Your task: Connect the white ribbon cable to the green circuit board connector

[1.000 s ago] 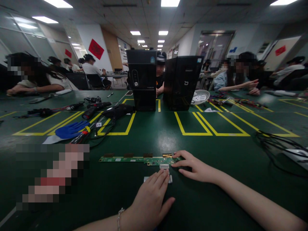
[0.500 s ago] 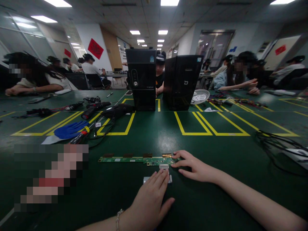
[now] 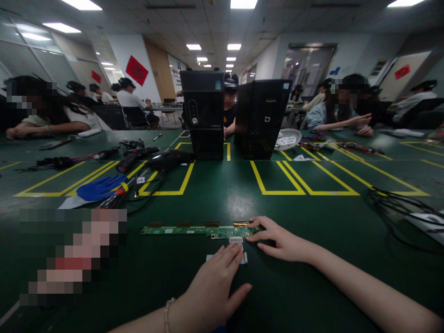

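Note:
A long, narrow green circuit board (image 3: 194,231) lies flat on the dark green table, with several brown-gold tabs along its far edge. My right hand (image 3: 280,240) holds the board's right end between its fingertips, thumb stretched out on the near side. A pale flat ribbon cable (image 3: 236,240) meets the board's near edge at its connector. Over this cable rests my left hand (image 3: 222,277), its fingers stretched out together and its thumb apart. The fingers hide most of the cable; whitish bits of it show on both sides.
Two black computer towers (image 3: 204,115) stand ahead. Leftward lie a blue glove (image 3: 102,186), a black heat gun (image 3: 166,160) and cords. Black cables (image 3: 391,212) lie at the right, near a white basket (image 3: 287,138). Yellow tape marks the table; people sit around. A patch at lower left is pixelated.
Both hands keep their places on the cable and board. The whole view has shifted very slightly; nothing else visibly moves on the table.

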Demonstrator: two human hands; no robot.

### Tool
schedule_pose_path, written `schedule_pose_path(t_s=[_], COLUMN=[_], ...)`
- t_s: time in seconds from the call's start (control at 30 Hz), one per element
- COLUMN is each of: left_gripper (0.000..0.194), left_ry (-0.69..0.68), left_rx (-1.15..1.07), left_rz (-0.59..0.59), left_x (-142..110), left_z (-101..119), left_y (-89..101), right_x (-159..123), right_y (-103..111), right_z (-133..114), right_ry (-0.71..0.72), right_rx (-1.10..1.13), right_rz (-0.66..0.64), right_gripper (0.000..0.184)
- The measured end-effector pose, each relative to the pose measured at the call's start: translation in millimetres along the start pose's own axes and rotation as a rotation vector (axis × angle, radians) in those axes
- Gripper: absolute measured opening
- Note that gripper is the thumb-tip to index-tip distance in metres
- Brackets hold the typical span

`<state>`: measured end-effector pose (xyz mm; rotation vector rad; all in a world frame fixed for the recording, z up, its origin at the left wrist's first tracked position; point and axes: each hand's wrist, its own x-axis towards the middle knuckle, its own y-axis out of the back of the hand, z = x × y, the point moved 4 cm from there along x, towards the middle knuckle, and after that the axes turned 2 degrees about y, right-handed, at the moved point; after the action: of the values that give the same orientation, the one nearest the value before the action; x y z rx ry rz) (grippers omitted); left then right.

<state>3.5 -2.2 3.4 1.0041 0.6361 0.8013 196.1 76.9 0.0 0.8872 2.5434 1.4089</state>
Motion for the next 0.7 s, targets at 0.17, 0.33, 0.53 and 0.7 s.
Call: schedule_pose_path(t_s=[0.17,0.33,0.53,0.7], left_gripper=[0.066,0.067,0.064,0.061], left_ry=[0.028,0.030,0.000,-0.040], left_rx=[-0.019,-0.018,0.016,0.066], left_rz=[-0.021,-0.031,0.008,0.115], left_x=[1.0,2.1,2.1,-1.0], left_z=[0.0,0.1,-1.4,-0.7], left_y=[2.8,5.9,2.5,-2.8], right_x=[0.0,-1.1,-1.2,-0.2], right_y=[-1.0,-2.8,-2.1,-1.0], right_z=[1.2,4.3,3.9,1.2], right_ry=[0.009,0.021,0.013,-0.009], right_rx=[0.007,0.002,-0.003,0.009], right_rz=[0.006,0.011,0.008,-0.002], right_gripper=[0.027,0.028,0.028,0.027])
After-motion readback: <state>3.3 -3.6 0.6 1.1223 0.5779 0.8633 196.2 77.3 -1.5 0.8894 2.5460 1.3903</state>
